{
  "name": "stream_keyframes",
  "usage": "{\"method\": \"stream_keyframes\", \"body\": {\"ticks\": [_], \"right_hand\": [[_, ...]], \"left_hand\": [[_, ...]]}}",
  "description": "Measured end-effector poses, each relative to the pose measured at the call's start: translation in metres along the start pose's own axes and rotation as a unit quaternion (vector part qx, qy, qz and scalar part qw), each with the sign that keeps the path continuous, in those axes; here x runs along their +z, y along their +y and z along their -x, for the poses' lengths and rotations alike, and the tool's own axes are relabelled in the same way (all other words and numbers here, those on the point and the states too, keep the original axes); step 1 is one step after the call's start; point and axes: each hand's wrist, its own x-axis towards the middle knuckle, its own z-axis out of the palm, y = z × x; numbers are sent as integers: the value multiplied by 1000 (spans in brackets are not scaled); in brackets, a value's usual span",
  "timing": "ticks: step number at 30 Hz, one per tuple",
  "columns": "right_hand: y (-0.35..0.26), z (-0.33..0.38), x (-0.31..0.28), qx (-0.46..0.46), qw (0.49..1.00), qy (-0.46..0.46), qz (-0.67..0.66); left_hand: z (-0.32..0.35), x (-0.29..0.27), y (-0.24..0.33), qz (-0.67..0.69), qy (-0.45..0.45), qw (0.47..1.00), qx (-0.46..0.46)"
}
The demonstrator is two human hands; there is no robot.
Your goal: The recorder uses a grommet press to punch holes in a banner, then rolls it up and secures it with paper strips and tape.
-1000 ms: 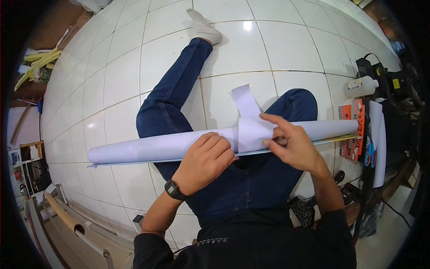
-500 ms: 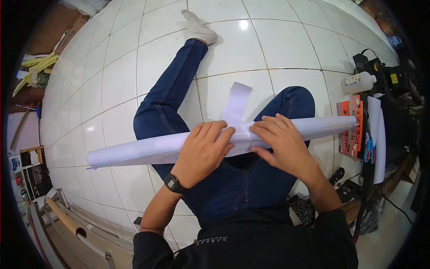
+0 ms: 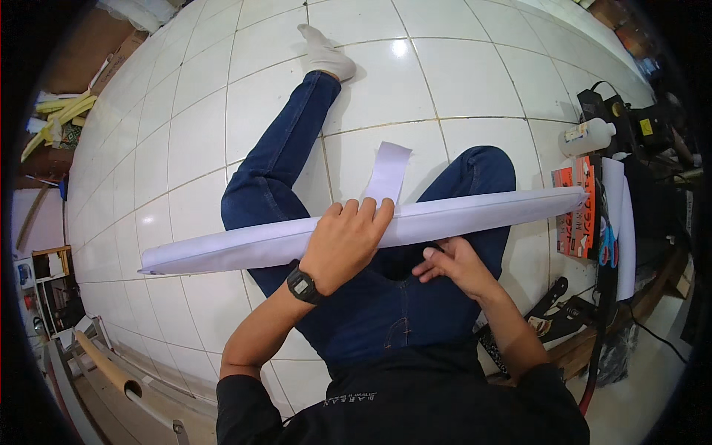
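Observation:
A long pale-lilac wrapped tube lies across my thighs, its right end a little farther from me than its left. A seam runs along it. From its far side a short strip of the same pale sheet sticks out over the floor. My left hand is wrapped over the tube's middle, fingertips on the far side beside the strip. Just below the tube, my right hand is off its top, thumb and fingers apart with nothing visible in them; some fingertips are close to the tube's underside.
On the right stand a translucent white bottle, an orange-and-black box, blue-handled scissors and another pale roll. A metal frame with a tan tube is at lower left. White tiles cover the floor.
My right hand has come off the tube and drawn back toward me below it. My left hand has shifted slightly right and closed over the tube, which appears rolled a little.

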Motion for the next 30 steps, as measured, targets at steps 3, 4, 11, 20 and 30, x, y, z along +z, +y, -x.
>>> {"method": "stream_keyframes", "body": {"ticks": [3, 4, 11, 20, 30], "right_hand": [[13, -19, -1, -53, 978, 106, -171], [14, -27, 2, -73, 979, 83, -172], [-1, -58, 9, -308, 923, 66, 223], [-10, -8, 28, 72, 973, -119, -182], [-61, 3, 19, -39, 941, -174, -289]], "left_hand": [[4, -11, 7, -11, 0, 1000, 5], [6, -14, 10, -29, 18, 999, 8], [2, -15, 1, 6, 71, 997, -12], [-4, -4, -18, 26, 5, 999, -27], [2, -6, -20, 115, -32, 991, -56]]}}
